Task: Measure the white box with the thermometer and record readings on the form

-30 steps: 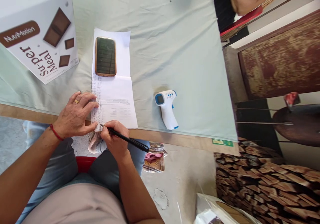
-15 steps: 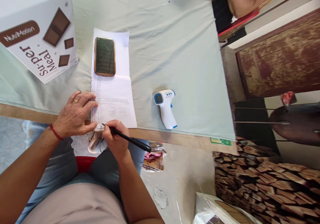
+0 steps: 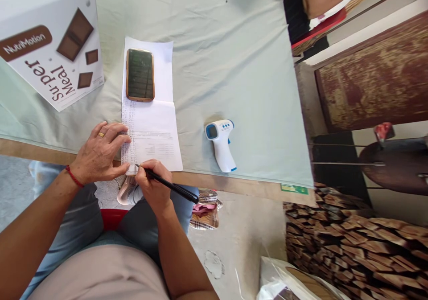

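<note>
I've got the right hand (image 3: 154,182) pinching the pen (image 3: 172,187), left hand (image 3: 100,154) loosely spread, paper (image 3: 155,121) under its fingertips, and pressing hard near the edge of the tabletop (image 3: 234,185) could, I reckon, crease that paper.

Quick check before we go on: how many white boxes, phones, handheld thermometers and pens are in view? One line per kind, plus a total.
White box: 1
Phone, on the paper: 1
Handheld thermometer: 1
Pen, in the right hand: 1
Total: 4
</note>
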Tool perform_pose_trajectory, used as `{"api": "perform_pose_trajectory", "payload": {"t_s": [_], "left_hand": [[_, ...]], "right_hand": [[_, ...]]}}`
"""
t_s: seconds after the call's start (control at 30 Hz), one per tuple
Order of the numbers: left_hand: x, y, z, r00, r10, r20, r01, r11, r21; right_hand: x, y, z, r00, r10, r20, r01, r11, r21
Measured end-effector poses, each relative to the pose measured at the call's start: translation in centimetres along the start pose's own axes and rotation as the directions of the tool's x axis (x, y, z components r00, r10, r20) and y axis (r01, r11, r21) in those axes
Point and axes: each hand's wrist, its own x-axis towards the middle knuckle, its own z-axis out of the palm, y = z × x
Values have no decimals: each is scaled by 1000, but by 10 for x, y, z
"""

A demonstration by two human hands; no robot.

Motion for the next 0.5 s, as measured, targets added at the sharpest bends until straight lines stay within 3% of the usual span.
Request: {"api": "perform_pose_trajectory", "payload": {"t_s": [0.5], "left_hand": [[0, -1, 1, 1000, -1, -4, 1, 1000, -1]], "right_hand": [[3, -3, 1, 996, -86, -29, 84, 996, -39]]}}
